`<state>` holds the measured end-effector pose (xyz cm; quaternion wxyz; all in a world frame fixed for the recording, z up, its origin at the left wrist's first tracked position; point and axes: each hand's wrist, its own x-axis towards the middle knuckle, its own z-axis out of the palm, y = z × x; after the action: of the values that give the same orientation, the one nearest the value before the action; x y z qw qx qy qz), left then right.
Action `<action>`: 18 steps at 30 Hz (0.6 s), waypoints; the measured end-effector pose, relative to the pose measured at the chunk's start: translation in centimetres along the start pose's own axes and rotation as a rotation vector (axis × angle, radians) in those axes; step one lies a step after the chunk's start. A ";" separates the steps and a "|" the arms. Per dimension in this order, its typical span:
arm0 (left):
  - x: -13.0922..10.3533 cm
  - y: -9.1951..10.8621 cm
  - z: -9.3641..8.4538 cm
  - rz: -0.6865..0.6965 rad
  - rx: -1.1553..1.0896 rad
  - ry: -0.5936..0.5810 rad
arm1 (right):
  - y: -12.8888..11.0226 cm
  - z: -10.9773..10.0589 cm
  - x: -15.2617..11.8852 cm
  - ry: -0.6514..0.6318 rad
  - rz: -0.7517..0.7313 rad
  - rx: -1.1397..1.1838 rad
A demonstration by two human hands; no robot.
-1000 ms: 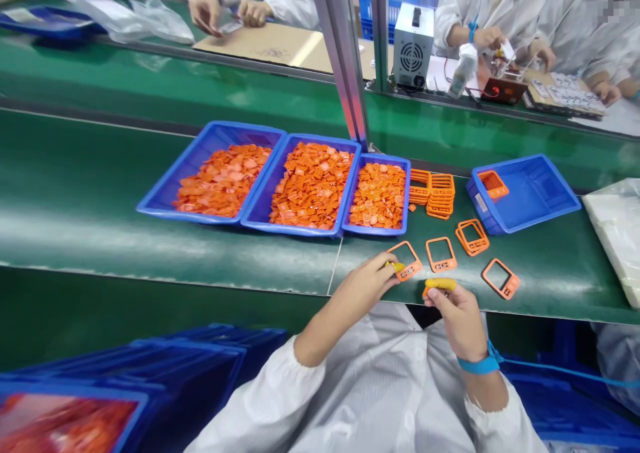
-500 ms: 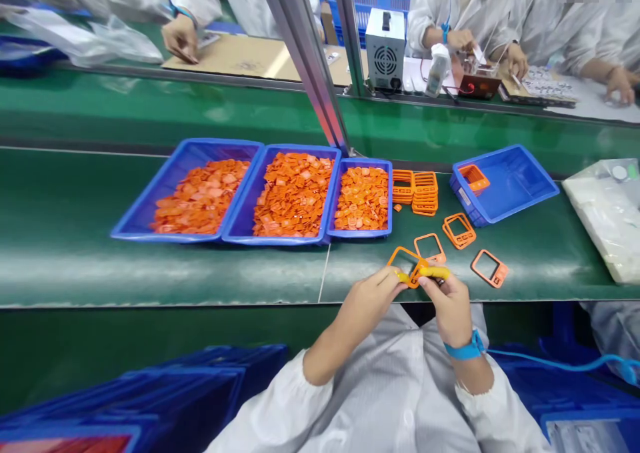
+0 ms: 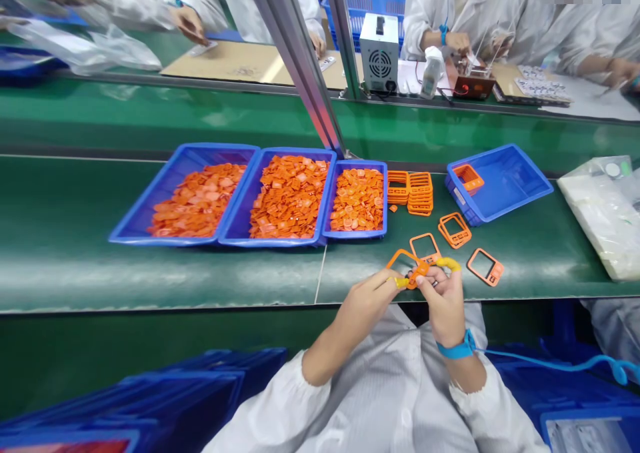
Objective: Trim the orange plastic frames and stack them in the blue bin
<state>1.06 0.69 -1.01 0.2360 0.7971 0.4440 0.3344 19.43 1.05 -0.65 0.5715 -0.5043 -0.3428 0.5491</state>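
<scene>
An orange plastic frame (image 3: 400, 254) is held near the bench's front edge. My left hand (image 3: 373, 295) pinches its lower left side, a yellow finger cot on one finger. My right hand (image 3: 443, 299) grips the lower right end with the thumb, while its yellow-covered index finger is raised. Whether a small piece sits between the fingertips I cannot make out. Just beyond my hands lies another orange frame (image 3: 426, 246). Two overlapping frames (image 3: 455, 231) lie farther back, and a single frame (image 3: 486, 267) rests to the right.
Blue bins, the left (image 3: 145, 219), middle (image 3: 227, 233) and small one (image 3: 385, 203), hold loose orange pieces. Stacked orange frames (image 3: 420, 193) stand beside them. Rightward are a blue bin (image 3: 515, 179) with some frames and a white plastic bag (image 3: 600, 219). A metal post (image 3: 300, 59) rises behind; co-workers sit opposite.
My right index finger has lifted off the frame and stretched out to the right, while the thumb stays on it. My left hand holds about the same place.
</scene>
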 end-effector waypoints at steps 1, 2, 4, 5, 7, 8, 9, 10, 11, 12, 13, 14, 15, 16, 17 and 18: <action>-0.1 -0.1 0.1 0.012 0.010 0.004 | 0.1 0.1 0.0 -0.009 0.001 0.007; -0.2 -0.3 0.1 0.019 0.020 0.007 | 0.1 0.2 0.0 -0.021 0.004 0.001; -0.4 -0.5 0.2 0.019 0.033 0.006 | 0.2 0.3 0.0 -0.035 0.014 -0.019; -0.5 -0.6 0.2 0.011 0.034 0.004 | 0.3 0.3 0.1 -0.040 0.018 -0.026; -0.7 -0.7 0.2 0.000 0.030 0.004 | 0.3 0.3 0.1 -0.052 0.024 -0.032; -0.8 -0.7 0.2 0.000 0.030 0.010 | 0.3 0.3 0.1 -0.064 0.029 -0.032; -0.9 -0.7 0.2 0.000 0.031 0.017 | 0.2 0.3 0.1 -0.079 0.038 -0.031; -0.9 -0.6 0.1 -0.001 0.035 0.027 | 0.2 0.3 0.1 -0.095 0.051 -0.029; -0.9 -0.5 0.1 0.001 0.039 0.036 | 0.2 0.2 0.1 -0.108 0.067 -0.026; -0.9 -0.4 0.0 0.004 0.042 0.047 | 0.2 0.1 0.1 -0.118 0.084 -0.023; -0.9 -0.3 0.0 0.007 0.041 0.057 | 0.3 0.0 0.1 -0.124 0.099 -0.025; -0.8 -0.2 0.0 0.013 0.036 0.061 | 0.4 -0.1 0.1 -0.123 0.109 -0.034; -0.7 0.0 0.0 0.021 0.031 0.060 | 0.5 -0.3 0.0 -0.120 0.115 -0.049; -0.6 0.1 0.1 0.027 0.028 0.061 | 0.7 -0.5 0.0 -0.116 0.117 -0.066; -0.6 0.1 0.2 0.032 0.031 0.059 | 1.0 -0.7 0.1 -0.110 0.114 -0.081; -0.5 0.1 0.2 0.031 0.039 0.053 | 1.2 -0.8 0.1 -0.101 0.108 -0.090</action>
<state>1.12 0.15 -1.23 0.2035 0.7990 0.4442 0.3504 19.87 0.87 -1.99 0.4997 -0.5188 -0.3680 0.5880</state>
